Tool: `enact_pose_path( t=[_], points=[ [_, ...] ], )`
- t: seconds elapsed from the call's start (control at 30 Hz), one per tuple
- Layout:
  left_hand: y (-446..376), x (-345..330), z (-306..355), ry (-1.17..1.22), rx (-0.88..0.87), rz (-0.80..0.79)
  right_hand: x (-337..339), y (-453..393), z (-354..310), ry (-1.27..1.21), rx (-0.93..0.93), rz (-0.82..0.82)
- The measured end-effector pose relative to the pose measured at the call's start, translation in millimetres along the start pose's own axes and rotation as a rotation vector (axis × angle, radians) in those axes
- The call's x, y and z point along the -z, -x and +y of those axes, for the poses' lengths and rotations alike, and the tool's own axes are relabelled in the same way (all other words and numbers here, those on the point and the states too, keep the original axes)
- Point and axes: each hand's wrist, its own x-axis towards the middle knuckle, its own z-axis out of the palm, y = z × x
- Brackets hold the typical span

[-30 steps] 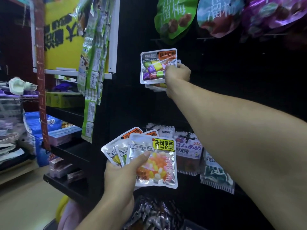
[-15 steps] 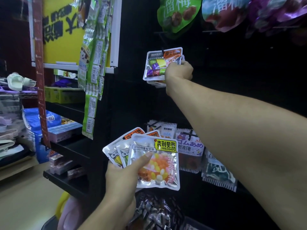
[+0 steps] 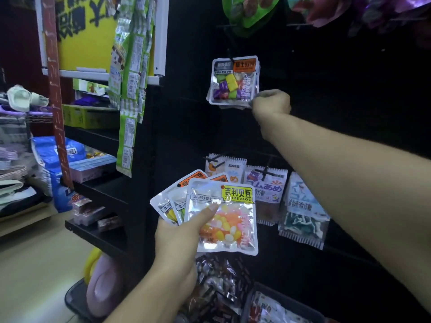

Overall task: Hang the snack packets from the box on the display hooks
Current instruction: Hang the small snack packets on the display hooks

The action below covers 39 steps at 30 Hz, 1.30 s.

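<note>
Packet [image 3: 234,80] on hook, right hand [image 3: 270,102] pinching lower corner.

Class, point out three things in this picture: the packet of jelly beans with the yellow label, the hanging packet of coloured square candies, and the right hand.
Jelly bean packet [image 3: 227,226], head view, on the clear window.
Square candy packet [image 3: 233,83], head view, on the candies.
Right hand [image 3: 271,102], head view, on the back of the fist.
</note>
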Motion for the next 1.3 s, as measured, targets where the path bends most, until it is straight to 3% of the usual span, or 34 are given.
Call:
enact_pose_path(
  t=[0.13, 0.2, 0.4, 0.67, 0.8, 0.97, 1.3],
  points=[
    [24, -15, -3, 0.012, -0.001, -0.029, 59, 80, 40, 0.069, 0.098, -0.225],
    [31, -22, -7, 0.014, 0.026, -0.013, 92, 126, 58, 0.036, 0.089, -0.255],
    [60, -49, -13, -0.057, 0.025, -0.011, 157, 208, 91, -0.067, -0.338, -0.358],
    [83, -79, -13, -0.122, -0.053, -0.062, 208, 205, 81, -0.279, -0.444, -0.183],
    [88, -79, -12, -0.155, -0.077, -0.073, 235, 198, 77, -0.244, -0.372, -0.036],
    [90, -79, -11, -0.223, -0.041, -0.099, 256, 178, 58, -0.210, -0.239, -0.041],
    [81, -99, -7, -0.262, -0.027, -0.137, 188, 74, -12, -0.129, 0.028, 0.007]
  ],
)
